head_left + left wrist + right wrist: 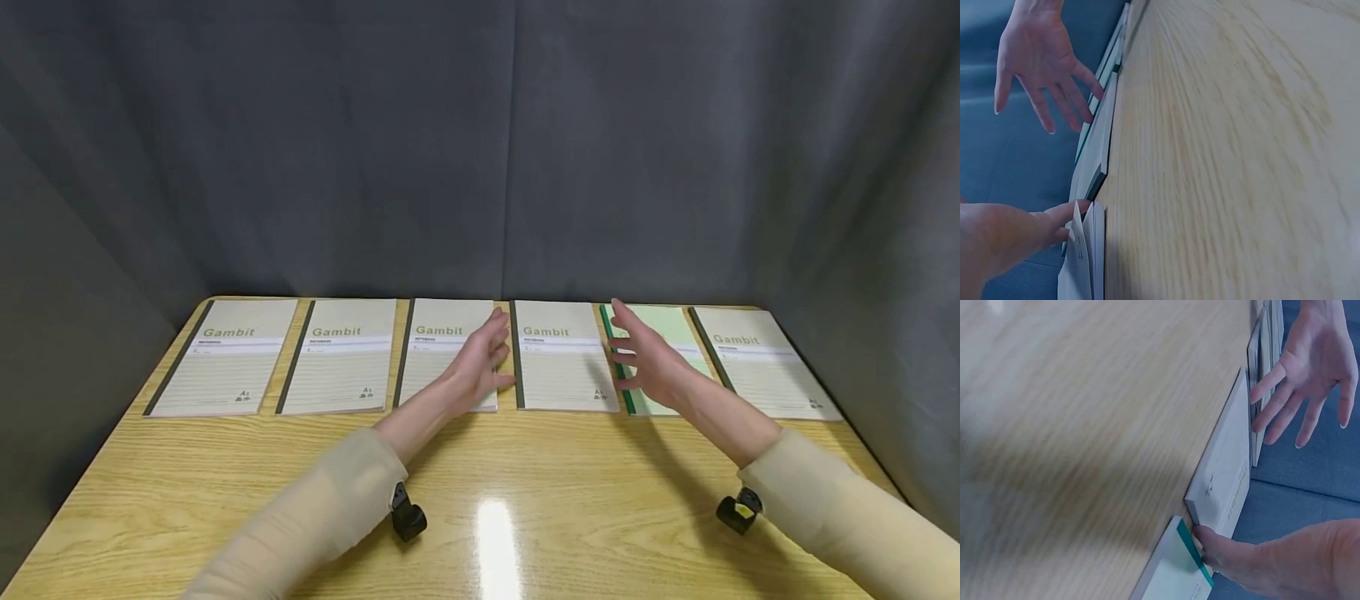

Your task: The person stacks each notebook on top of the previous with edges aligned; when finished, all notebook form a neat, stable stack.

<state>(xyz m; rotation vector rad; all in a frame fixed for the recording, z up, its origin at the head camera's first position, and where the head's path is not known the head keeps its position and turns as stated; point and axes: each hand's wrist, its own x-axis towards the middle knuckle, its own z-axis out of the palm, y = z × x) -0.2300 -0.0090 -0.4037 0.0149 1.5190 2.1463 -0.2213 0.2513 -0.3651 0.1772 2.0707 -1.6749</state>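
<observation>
Dark grey curtain (360,167) is hanging across the bkgd, w/ a vert. seam (511,142) running down nr the ctr. & soft folds showing toward the sides. Same-colour side cloth (75,333) is enclosing L & R, looking bluer in the wrist views. A lt. yellowish wood-grain desk (562,467) is standing in front, its far L corner rounding off. A white glare patch (497,550) is shining nr its btm ctr.

From here I read "Gambit" on the leftmost notebook (217,372), the second notebook (337,372), the third notebook (429,358), the fourth notebook (566,367) and the far-right notebook (765,371), with "NOTEBOOK" small beneath. The leftmost two show an "A" low down, its numeral blurred. The green notebook's (686,337) lettering escapes me.
</observation>
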